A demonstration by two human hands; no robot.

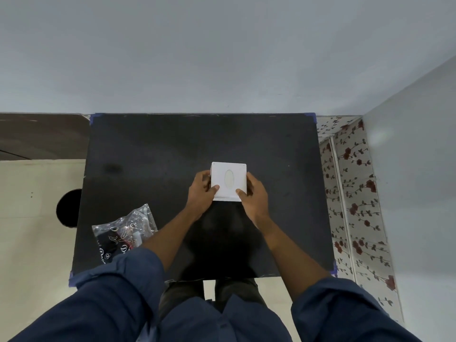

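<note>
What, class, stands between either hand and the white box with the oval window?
Nothing visible does. The left hand and the right hand grip the white box by opposite sides, thumbs on its top. The plastic bag lies apart on the black table, nearer the left edge.

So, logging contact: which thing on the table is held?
The white box, gripped by the left hand and right hand; the clear bag lies apart.

White box (pixel 229 181), pale oval on top. Black table (pixel 172 149), blue tape (pixel 93 118) at corners. At 8 o'clock, clear bag (pixel 123 233), black and red inside, white print. Navy sleeves (pixel 118 292). At 3 o'clock, white wallpaper (pixel 355 193), red roses, dark leaves. Cream floor (pixel 32 243) at 9 o'clock.
</note>
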